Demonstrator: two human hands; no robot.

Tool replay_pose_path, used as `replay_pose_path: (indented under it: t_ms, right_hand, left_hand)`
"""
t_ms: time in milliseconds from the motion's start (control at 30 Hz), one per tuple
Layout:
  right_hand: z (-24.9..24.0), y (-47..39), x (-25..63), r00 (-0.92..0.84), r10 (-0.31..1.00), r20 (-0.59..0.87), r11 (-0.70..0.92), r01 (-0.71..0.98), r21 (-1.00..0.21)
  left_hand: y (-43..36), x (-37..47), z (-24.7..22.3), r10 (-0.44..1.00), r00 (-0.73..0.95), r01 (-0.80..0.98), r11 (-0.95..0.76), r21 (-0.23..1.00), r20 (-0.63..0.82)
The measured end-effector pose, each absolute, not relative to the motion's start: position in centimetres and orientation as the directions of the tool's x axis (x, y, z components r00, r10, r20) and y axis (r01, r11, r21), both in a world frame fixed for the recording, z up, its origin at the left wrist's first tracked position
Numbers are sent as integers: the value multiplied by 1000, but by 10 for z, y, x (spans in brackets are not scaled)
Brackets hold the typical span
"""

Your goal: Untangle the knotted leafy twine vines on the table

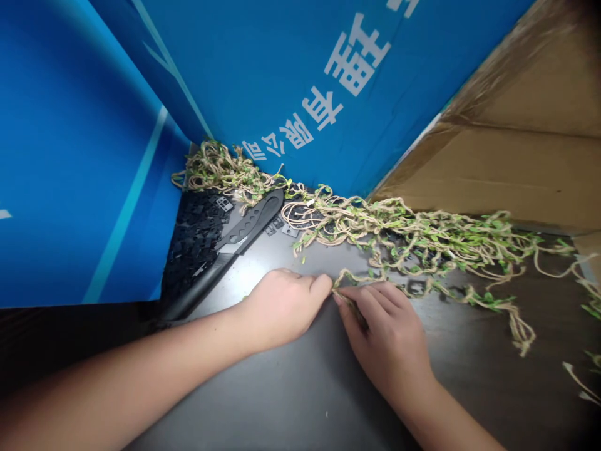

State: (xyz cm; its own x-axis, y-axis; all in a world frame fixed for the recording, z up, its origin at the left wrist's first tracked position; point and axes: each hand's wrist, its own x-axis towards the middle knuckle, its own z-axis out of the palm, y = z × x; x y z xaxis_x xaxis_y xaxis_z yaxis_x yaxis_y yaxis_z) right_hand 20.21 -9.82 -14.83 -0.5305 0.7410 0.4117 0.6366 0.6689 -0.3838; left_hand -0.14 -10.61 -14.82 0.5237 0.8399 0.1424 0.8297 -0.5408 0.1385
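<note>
Both hands meet over the middle of the dark table, pinching a strand of leafy twine (350, 274), tan cord with small green leaves. My left hand (286, 307) is closed, thumb and forefinger pressed together at the strand. Just to its right, my right hand (387, 329) is closed on the same twine, part of which lies under its fingers. From there the strand runs up and right toward a long heap of similar leafy twine (413, 235). Exactly how the cord passes between the fingertips is hidden.
A second twine bundle (220, 166) lies at the back left. A black-handled tool (235, 244) rests beside many small dark flat pieces (192, 232). Blue printed panels (282, 75) stand behind and at left, a cardboard box (507, 169) at right. Loose twine ends (521, 332) trail on the table (282, 401).
</note>
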Motion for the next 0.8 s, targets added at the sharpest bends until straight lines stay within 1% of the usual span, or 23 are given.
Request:
replay_pose_path:
  t_ms: [133,300,500,600,700,800]
  right_hand:
    - [-148,-99,201,-516,749,416,659,649,-380]
    - [-146,-97,200,-551,729,407,685,604,-408]
    - [-146,-98,201,-563,721,404,691,622,-369]
    - [-148,-99,203,-587,714,382,700,605,-378]
    - [-148,-99,205,-598,705,380,709,591,-385]
    - [-146,-99,207,-585,722,369,691,585,-423]
  left_hand:
    - [-107,-1,-147,845,520,833,-534,146,122]
    - [-106,-1,-147,851,518,836,-526,160,92]
    - [-107,0,-148,846,525,832,-533,151,91]
    - [-107,0,-149,837,536,824,-547,148,110]
    - [-106,-1,-148,855,509,842,-519,145,105]
    - [-105,-1,-146,861,500,852,-508,131,90]
